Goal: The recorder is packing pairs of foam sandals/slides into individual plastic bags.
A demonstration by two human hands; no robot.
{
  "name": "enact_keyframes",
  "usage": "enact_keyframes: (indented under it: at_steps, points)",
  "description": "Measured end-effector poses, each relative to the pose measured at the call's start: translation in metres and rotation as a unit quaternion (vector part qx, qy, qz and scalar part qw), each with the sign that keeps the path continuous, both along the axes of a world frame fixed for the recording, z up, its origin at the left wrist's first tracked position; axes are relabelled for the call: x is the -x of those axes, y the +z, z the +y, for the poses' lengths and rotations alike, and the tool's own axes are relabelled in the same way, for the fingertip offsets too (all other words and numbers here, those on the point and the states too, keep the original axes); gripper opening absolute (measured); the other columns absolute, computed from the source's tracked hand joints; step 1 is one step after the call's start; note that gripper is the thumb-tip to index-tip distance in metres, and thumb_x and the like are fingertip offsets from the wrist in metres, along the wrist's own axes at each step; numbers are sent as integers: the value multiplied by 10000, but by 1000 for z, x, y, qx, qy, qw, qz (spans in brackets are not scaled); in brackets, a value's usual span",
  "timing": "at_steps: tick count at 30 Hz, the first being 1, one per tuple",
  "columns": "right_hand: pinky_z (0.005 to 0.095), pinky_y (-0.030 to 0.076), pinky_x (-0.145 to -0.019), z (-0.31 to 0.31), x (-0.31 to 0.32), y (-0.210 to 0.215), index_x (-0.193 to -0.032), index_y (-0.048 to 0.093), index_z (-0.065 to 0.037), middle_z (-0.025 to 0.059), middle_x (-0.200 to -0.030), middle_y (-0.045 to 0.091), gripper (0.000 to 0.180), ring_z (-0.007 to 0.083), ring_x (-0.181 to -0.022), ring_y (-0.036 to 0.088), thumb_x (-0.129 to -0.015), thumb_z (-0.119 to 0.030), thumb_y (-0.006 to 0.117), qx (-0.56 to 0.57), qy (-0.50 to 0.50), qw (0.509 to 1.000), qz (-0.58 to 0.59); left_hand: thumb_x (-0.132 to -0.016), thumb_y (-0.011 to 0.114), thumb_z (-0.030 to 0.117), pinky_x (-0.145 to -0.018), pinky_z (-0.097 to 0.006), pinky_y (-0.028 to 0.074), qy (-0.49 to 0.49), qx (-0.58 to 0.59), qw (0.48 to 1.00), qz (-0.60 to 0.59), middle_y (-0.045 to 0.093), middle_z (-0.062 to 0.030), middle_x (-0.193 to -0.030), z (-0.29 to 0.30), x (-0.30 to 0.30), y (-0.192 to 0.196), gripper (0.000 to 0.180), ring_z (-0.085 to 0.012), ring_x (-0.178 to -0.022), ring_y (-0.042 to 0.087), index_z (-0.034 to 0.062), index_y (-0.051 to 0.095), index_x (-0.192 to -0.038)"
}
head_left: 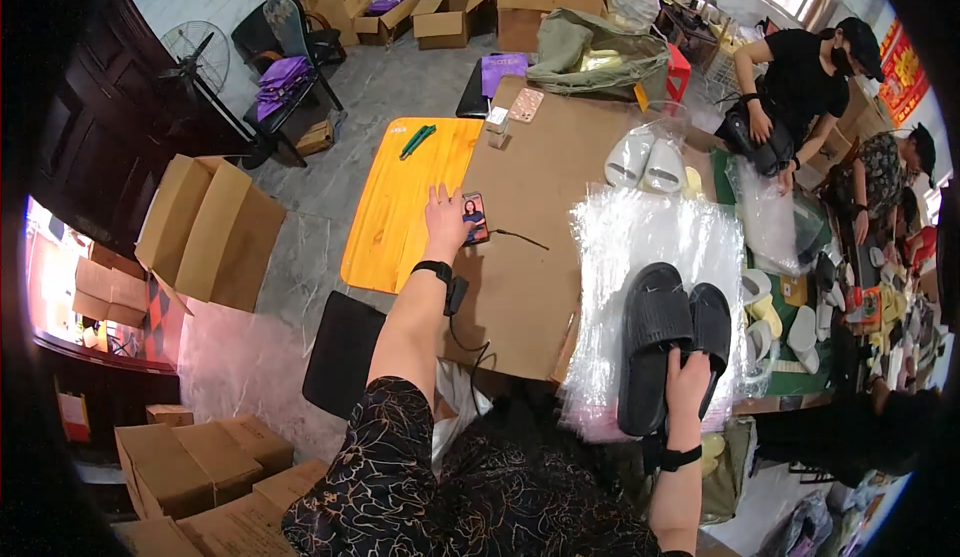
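Note:
My left hand (446, 223) reaches forward with its fingers spread, at the left edge of a phone (475, 221) lying on the brown board. A person in a dark top shows on the lit phone screen. My right hand (687, 379) is closed on a pair of black slippers (656, 342), with the fingers at the inner edges between the two. The slippers are over a thick stack of clear plastic bags (600, 287); whether they rest on it I cannot tell. A black cable (520, 237) runs beside the phone.
On an orange-yellow board (400, 207) lies a green cutter (417, 141). White slippers in a clear bag (648, 162) sit beyond the bag stack. Open cartons (225, 227) stand at left. At right, a person in black (800, 87) handles a dark item; other people work farther back.

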State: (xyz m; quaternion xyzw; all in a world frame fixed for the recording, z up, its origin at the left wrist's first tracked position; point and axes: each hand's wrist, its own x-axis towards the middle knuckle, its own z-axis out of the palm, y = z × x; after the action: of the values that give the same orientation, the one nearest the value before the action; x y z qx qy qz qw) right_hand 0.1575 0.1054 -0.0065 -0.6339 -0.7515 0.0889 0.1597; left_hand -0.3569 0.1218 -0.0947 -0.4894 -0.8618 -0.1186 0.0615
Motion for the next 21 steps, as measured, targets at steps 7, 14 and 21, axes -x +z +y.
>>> enact_keyframes:
  at_steps: [7, 14, 21]
  points:
    - [525, 426, -837, -3, 3, -2, -1045, 572, 67, 308, -1017, 577, 337, 493, -950, 543, -921, -245, 601, -1, -2, 1000, 7, -631, 850, 168, -1008, -481, 408, -9, -53, 998, 29, 515, -221, -1350, 8, 22, -38, 657, -405, -1320, 418, 57, 584, -1221]
    - [530, 429, -767, -2, 3, -4, -919, 552, 70, 285, -915, 556, 348, 477, -863, 544, -934, -275, 594, -50, 15, 998, 19, -811, 622, 102, -999, -479, 408, -47, -76, 995, 33, 542, -220, -1324, 7, 24, -34, 436, -395, -1292, 448, 28, 566, -1236]
    - [515, 437, -827, 3, 2, -4, -992, 596, 62, 292, -1012, 595, 335, 474, -963, 556, -916, -264, 607, -26, 11, 999, 16, -821, 606, 82, -1016, -502, 396, -17, -233, 972, -7, 503, -252, -1343, -22, -1, 12, 478, -421, -1249, 462, 33, 522, -1288]
